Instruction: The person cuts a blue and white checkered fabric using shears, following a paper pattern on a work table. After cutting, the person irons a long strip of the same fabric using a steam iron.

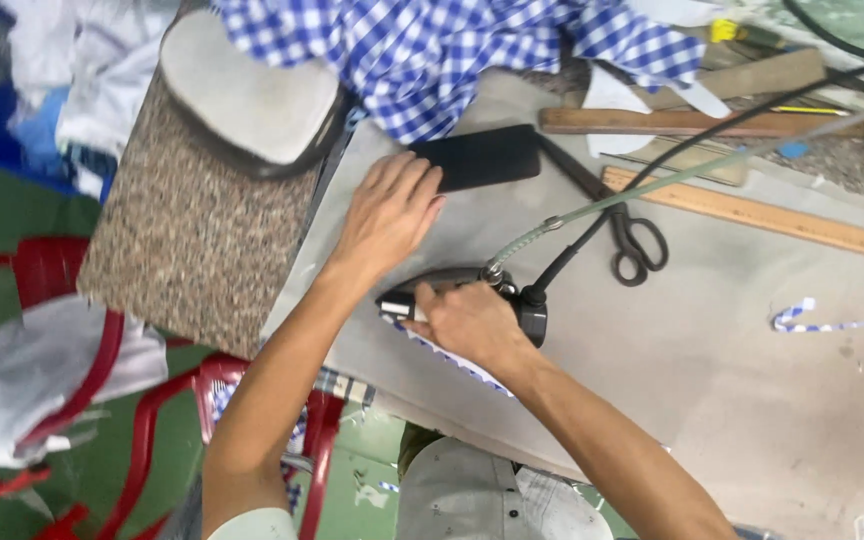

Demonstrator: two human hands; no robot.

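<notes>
— Now, the right hand (472,322) wraps the steam iron (457,295) handle, pressing a blue-checked fabric strip (452,362) at the grey table (732,330) edge.
— And the left hand (387,215)?
— Flat, fingers spread, holding nothing, likely steadying the surface beside a black pad (482,157). Scissors (627,235) lie nearby.

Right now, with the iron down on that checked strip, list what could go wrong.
1. The left hand lies flat on the table close beside the iron that the right hand grips; a slip could burn its fingers.
2. The iron's cord and hose trail over the scissors and may snag.
3. The iron sits on the narrow blue checked strip; resting there might scorch it.
</notes>
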